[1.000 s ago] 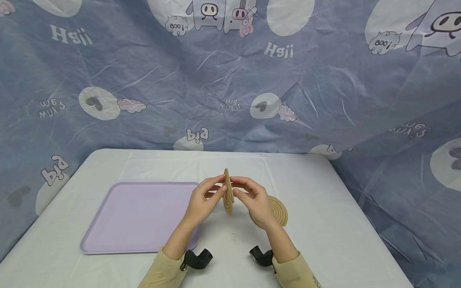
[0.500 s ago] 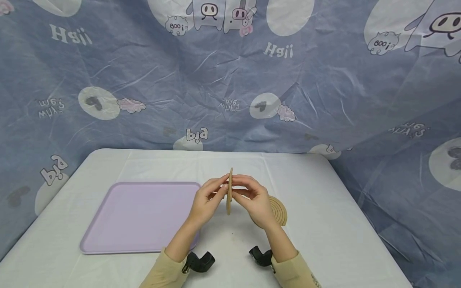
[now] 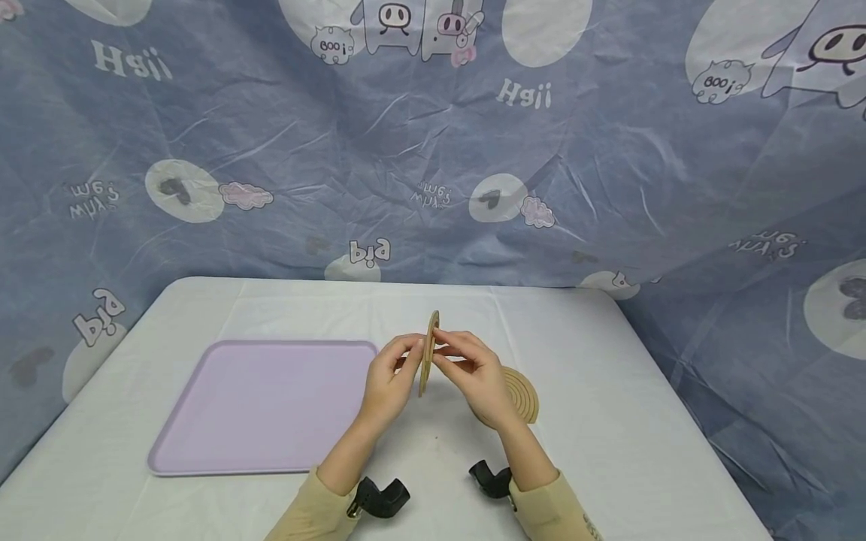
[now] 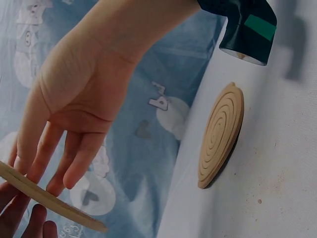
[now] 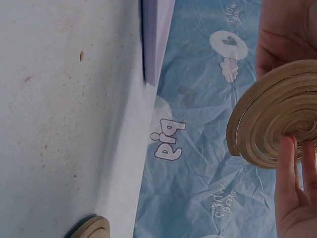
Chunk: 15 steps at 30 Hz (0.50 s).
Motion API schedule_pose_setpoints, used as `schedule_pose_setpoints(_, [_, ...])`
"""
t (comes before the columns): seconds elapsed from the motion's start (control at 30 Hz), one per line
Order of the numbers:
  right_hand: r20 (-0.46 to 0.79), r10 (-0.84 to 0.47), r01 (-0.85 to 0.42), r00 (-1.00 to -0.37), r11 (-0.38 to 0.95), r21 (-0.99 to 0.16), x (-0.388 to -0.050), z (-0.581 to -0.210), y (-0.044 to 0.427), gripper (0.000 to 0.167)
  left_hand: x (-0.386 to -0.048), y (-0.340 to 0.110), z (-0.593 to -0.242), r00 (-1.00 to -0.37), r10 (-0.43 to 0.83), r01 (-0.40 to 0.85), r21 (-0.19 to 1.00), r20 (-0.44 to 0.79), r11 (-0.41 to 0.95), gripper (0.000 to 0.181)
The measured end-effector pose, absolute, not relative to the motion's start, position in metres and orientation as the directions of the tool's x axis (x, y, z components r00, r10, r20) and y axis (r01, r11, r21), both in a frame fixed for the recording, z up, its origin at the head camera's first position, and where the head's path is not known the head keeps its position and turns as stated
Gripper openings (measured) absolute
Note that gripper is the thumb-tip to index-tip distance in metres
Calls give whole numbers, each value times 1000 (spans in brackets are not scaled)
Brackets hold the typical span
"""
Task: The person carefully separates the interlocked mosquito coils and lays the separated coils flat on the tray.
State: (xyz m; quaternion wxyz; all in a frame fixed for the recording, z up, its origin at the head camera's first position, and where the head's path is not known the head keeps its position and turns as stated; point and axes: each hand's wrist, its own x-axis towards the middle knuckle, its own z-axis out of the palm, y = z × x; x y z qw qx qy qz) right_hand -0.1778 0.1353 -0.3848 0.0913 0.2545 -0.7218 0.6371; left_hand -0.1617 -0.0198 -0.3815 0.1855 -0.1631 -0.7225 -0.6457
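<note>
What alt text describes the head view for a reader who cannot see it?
A person's left hand and right hand hold a tan spiral coil edge-on above a white-covered table. Another coil lies partly hidden by the right hand, a lilac tray at left.

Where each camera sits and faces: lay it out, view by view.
Head: on the person's head, facing forward and down to the lilac tray and held mosquito coil; left hand, right hand, forearms and sleeves show.
Left wrist: on that wrist, facing across to the right hand's palm; left fingertips show at lower left.
Right wrist: on that wrist, facing across to the left hand, partly behind the coil; right fingers show.
Shared by head and right wrist: the tray.
</note>
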Motion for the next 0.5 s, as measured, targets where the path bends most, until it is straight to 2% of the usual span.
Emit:
schedule_pose_setpoints(0.17, [466, -278, -511, -840, 112, -852, -169, -369, 133, 38, -156, -20, -373, -880, 16, 474, 873, 475, 119, 19])
schedule_pose_setpoints(0.33, [500, -284, -541, -818, 88, -836, -181, -385, 139, 40, -154, -20, -370, -863, 55, 504, 859, 501, 92, 24])
schedule_pose_setpoints(0.5, [481, -261, -517, -837, 86, -852, -187, -394, 143, 37, -155, -21, -372, -856, 63, 517, 852, 514, 76, 27])
